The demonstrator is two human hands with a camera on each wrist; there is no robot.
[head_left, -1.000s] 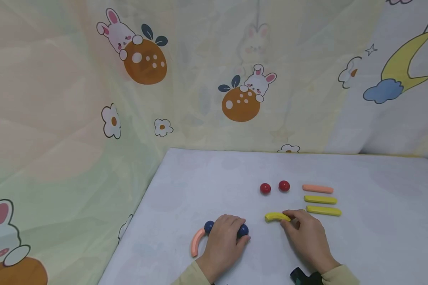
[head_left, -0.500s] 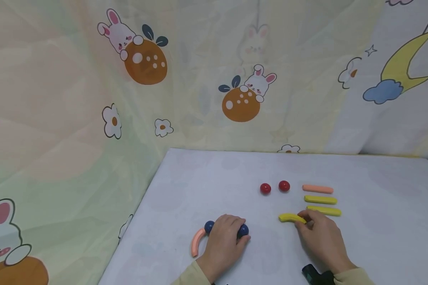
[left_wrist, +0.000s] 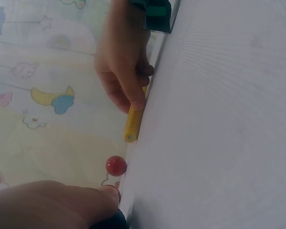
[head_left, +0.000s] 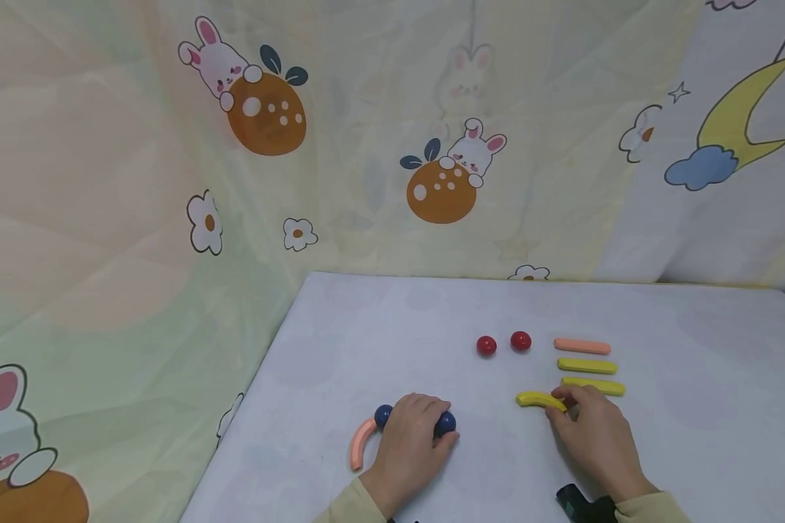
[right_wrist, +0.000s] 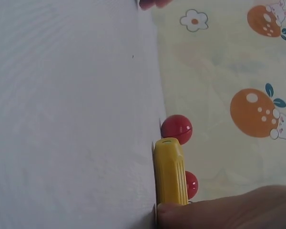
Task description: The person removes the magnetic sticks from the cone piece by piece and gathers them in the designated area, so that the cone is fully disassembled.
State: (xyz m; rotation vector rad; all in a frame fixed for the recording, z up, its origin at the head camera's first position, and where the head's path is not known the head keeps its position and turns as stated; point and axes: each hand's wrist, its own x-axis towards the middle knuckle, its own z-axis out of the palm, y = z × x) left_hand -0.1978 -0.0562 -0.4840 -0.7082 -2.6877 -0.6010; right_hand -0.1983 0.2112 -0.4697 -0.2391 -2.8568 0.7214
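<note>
Lying between hands [head_left: 411, 449] [head_left: 597, 434], curved yellow stick [head_left: 538, 399]

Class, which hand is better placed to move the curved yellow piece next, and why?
Probably the right hand: it pinches the curved yellow piece by one end, while the left hand, farther off, holds a blue ball.

In head view L hand [head_left: 411, 450] is hiding whatever's btwn the two dark-blue balls [head_left: 383, 415]; R hand [head_left: 598, 436] is covering the R end of the curved yellow stick [head_left: 538, 399] & a bit of the straight yellow stick [head_left: 595, 386]. Beige sleeves [head_left: 650, 506] are running off btm edge. In L wrist view L thumb [left_wrist: 86, 198] is blocking most of one red ball. In R wrist view the curved stick is partly masking another red ball [right_wrist: 192, 185]; L hand's getting cropped at top.
</note>
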